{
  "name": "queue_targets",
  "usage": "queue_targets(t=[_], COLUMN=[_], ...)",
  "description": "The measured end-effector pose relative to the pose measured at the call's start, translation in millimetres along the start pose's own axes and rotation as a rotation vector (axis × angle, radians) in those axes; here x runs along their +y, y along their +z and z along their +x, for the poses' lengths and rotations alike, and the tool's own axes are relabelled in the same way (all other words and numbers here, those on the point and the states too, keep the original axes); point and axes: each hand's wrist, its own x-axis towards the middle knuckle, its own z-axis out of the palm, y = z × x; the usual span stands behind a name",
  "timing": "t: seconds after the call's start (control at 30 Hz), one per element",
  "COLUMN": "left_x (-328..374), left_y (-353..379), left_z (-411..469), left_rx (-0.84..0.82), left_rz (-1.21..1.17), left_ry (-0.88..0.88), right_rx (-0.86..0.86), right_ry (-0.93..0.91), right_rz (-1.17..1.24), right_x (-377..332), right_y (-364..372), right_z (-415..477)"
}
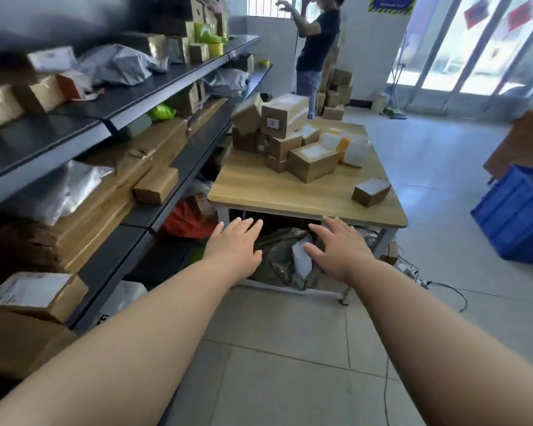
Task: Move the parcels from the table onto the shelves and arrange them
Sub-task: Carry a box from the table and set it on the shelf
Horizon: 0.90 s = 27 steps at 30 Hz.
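Two empty hands: left hand (233, 244), right hand (336, 247), before table (259, 192).

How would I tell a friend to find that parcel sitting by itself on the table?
Start at the wooden table beside the shelves. Near its front right corner sits a small cardboard box. Unlike the other boxes, heaped together farther back, it stands alone.

Ahead of me stands the bench (274, 192), a heap of parcels (290, 139) on its far half and one lone parcel (371, 192) near its right edge. Shelves (126, 96) run along my left; a crate (517, 213) sits to my right.
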Motion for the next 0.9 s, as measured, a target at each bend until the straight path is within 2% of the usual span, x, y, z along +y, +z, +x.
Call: queue_targets(t=[0.37, 0.7, 0.9], left_x=[36.1, 14.9, 4.4], left_y=[9.3, 19.8, 20.6], left_z=[169.7, 354.9, 422.7], left_rx=[-0.012, -0.084, -0.109], left_rz=[-0.018, 0.006, 0.012], left_ry=[0.121, 0.183, 0.205], right_rx=[-0.02, -0.032, -0.053], right_ry=[0.131, 0.237, 0.288], right_rz=[0.03, 0.076, 0.12], right_x=[86.1, 119.3, 138.1], right_y=[-6.7, -23.2, -18.0], right_z=[107.9, 269.0, 327.6])
